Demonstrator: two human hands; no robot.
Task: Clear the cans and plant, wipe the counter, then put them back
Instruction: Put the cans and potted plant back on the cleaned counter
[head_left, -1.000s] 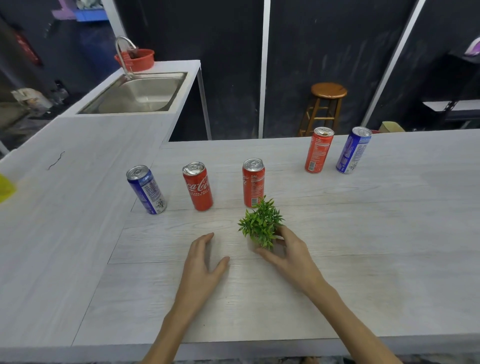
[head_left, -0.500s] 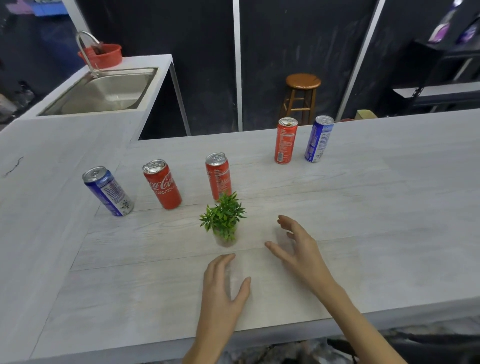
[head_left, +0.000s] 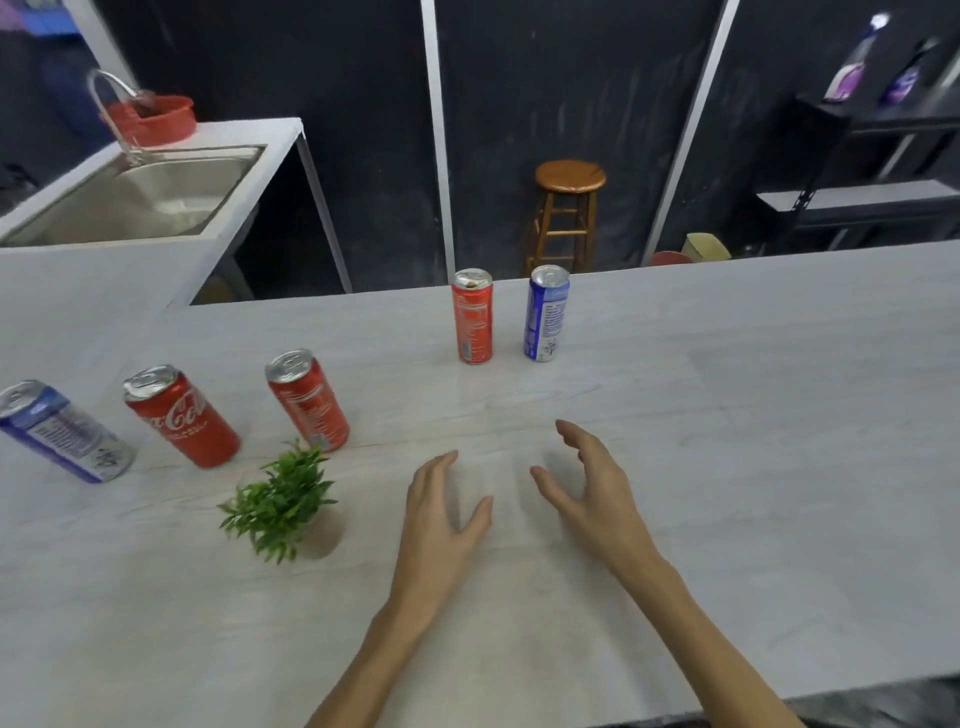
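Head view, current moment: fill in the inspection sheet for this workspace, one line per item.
Surface: pale wood-grain counter, L-shaped, running left toward the sink.
Job's things: five upright cans: blue can, Coca-Cola can and red can in a row at left; far red can and far blue can near the back edge. Small potted plant stands in front of the left row.
Clutter: nothing seen; no cloth in view.
Grippers: left hand and right hand both open, holding nothing, right of the plant.
Cables: nothing seen.
Surroundings: wooden stool, red basin by the tap, dark shelving with bottles.
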